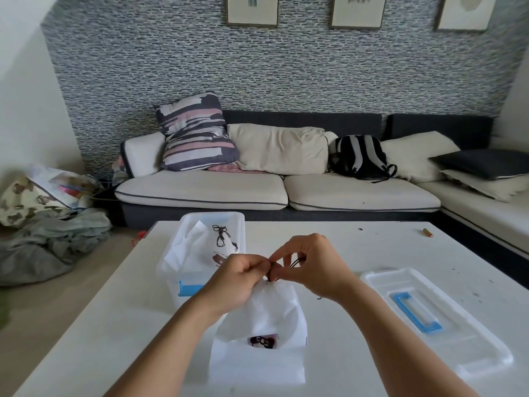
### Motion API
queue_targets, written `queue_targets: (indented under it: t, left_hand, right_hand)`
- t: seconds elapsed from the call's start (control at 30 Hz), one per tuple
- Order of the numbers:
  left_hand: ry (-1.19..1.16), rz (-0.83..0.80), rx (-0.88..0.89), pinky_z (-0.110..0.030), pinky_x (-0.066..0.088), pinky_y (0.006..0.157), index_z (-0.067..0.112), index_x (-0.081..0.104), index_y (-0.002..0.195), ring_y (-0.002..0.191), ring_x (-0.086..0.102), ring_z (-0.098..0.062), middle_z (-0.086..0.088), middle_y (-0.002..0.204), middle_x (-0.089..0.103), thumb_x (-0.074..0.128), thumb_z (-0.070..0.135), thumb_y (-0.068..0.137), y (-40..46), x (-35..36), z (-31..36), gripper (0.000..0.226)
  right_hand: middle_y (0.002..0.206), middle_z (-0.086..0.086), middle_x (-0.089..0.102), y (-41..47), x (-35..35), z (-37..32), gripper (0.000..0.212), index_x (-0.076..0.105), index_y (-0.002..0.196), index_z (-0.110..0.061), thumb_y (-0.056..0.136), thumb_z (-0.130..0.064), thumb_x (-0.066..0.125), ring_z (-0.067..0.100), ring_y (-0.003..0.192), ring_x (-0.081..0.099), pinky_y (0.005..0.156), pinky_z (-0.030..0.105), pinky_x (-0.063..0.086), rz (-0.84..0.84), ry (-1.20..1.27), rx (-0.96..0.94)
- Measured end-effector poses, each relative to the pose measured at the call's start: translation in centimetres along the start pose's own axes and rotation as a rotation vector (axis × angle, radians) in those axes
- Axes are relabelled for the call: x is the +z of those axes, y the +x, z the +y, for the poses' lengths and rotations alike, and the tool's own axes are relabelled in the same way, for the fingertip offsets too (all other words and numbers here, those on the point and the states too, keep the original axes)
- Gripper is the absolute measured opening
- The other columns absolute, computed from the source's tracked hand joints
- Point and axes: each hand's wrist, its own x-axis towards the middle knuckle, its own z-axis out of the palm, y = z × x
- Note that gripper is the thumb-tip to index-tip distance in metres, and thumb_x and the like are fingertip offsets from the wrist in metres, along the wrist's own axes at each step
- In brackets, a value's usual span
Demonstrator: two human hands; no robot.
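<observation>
Held pouch [266,313] beside box [213,215] with tied pouch [220,247]

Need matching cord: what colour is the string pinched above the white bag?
The string is black; head view.

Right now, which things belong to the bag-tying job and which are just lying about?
In the job: white drawstring bag, its dark cord, left hand and right hand pinching that cord, clear storage box with a tied bag inside, box lid.
Lying about: black backpack, striped cushion, small orange stick, cloth heap.
</observation>
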Motion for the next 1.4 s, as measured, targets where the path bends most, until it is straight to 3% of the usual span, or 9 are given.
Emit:
queue_targets:
  t: [0.23, 0.43, 0.63, 0.77, 0.83, 0.97, 1.1, 1.27, 1.4]
  left_hand:
    - [0.070, -0.013, -0.005, -0.028, 0.032, 0.068, 0.013, 0.071, 0.075, 0.070, 0.043, -0.014, 0.000, 0.077, 0.061, 0.054, 0.030, 0.102, -0.2, -0.3, -0.3, 0.036]
    - [-0.267, 0.011, -0.014, -0.017, 0.049, 0.068, 0.012, 0.078, 0.095, 0.073, 0.063, -0.008, 0.004, 0.083, 0.070, 0.056, 0.019, 0.100, -0.1, -0.4, 0.5, 0.024]
    - [-0.198, 0.000, 0.005, -0.017, 0.046, 0.071, 0.012, 0.074, 0.080, 0.077, 0.060, -0.011, -0.001, 0.082, 0.069, 0.056, 0.020, 0.101, -0.3, -0.5, 0.6, 0.029]
    - [-0.086, -0.037, -0.001, -0.029, 0.042, 0.083, 0.019, 0.074, 0.074, 0.086, 0.056, -0.016, -0.016, 0.095, 0.072, 0.060, 0.038, 0.096, -0.5, -0.8, 0.3, 0.032]
    - [-0.128, -0.035, -0.016, -0.025, 0.045, 0.081, 0.017, 0.077, 0.082, 0.084, 0.060, -0.011, -0.004, 0.086, 0.072, 0.059, 0.031, 0.099, -0.5, -0.6, 0.4, 0.028]
    - [-0.236, -0.005, -0.030, -0.016, 0.049, 0.069, 0.010, 0.078, 0.096, 0.074, 0.065, -0.007, 0.003, 0.082, 0.072, 0.058, 0.016, 0.099, -0.5, -0.5, 0.7, 0.021]
    - [-0.277, 0.073, -0.032, -0.017, 0.053, 0.073, 0.012, 0.080, 0.086, 0.083, 0.069, -0.012, -0.005, 0.088, 0.076, 0.067, 0.012, 0.092, -0.4, -0.7, 0.6, 0.014]
    - [-0.206, 0.153, -0.031, -0.012, 0.052, 0.072, 0.013, 0.079, 0.074, 0.090, 0.069, -0.009, -0.004, 0.098, 0.078, 0.070, 0.015, 0.090, -0.3, -0.6, 0.7, 0.019]
    - [0.041, 0.164, 0.001, -0.015, 0.041, 0.060, 0.018, 0.074, 0.068, 0.070, 0.057, -0.008, 0.001, 0.085, 0.076, 0.064, 0.019, 0.096, -0.3, -0.4, 0.6, 0.030]
  right_hand:
    - [0.071, -0.011, 0.070, 0.3, 0.9, 0.2, 0.008, 0.080, 0.077, -0.027, 0.078, -0.019, 0.081, 0.005, 0.061, 0.054, 0.058, 0.013, 0.035, 0.018, -0.146, -0.010]
    - [0.051, -0.012, 0.044, 0.1, 0.4, 0.5, 0.013, 0.059, 0.089, -0.007, 0.101, -0.012, 0.056, 0.006, 0.047, 0.031, 0.044, 0.020, 0.022, -0.088, 0.598, 0.360]
    - [0.088, 0.005, 0.069, 0.2, 0.1, 0.0, 0.019, 0.067, 0.114, -0.018, 0.095, -0.013, 0.066, 0.007, 0.058, 0.047, 0.048, 0.019, 0.032, -0.134, 0.457, 0.246]
    - [0.076, -0.003, 0.073, 0.1, -0.2, 0.3, 0.010, 0.074, 0.091, -0.009, 0.095, -0.013, 0.066, 0.012, 0.055, 0.046, 0.056, 0.022, 0.037, -0.148, 0.242, 0.123]
    - [0.059, -0.010, 0.058, 0.2, 0.2, 0.4, 0.015, 0.070, 0.086, -0.006, 0.097, -0.013, 0.064, 0.008, 0.048, 0.032, 0.046, 0.019, 0.028, -0.084, 0.378, 0.228]
    - [0.071, 0.001, 0.052, 0.5, 0.4, 0.5, 0.016, 0.066, 0.083, -0.012, 0.099, -0.013, 0.061, 0.008, 0.049, 0.029, 0.042, 0.019, 0.020, -0.028, 0.677, 0.361]
    - [0.070, 0.002, 0.052, 0.5, 0.0, 0.8, 0.013, 0.071, 0.090, -0.007, 0.095, -0.019, 0.067, 0.011, 0.050, 0.029, 0.042, 0.021, 0.019, -0.018, 0.603, 0.360]
    - [0.067, -0.010, 0.068, 0.0, -2.5, 1.3, 0.017, 0.078, 0.082, -0.018, 0.085, -0.035, 0.077, 0.004, 0.048, 0.050, 0.051, 0.018, 0.042, -0.172, -0.094, 0.293]
    - [0.069, -0.006, 0.066, -0.4, -3.9, -0.1, 0.012, 0.077, 0.083, -0.018, 0.091, -0.024, 0.071, 0.004, 0.045, 0.039, 0.046, 0.016, 0.033, -0.256, -0.077, 0.252]
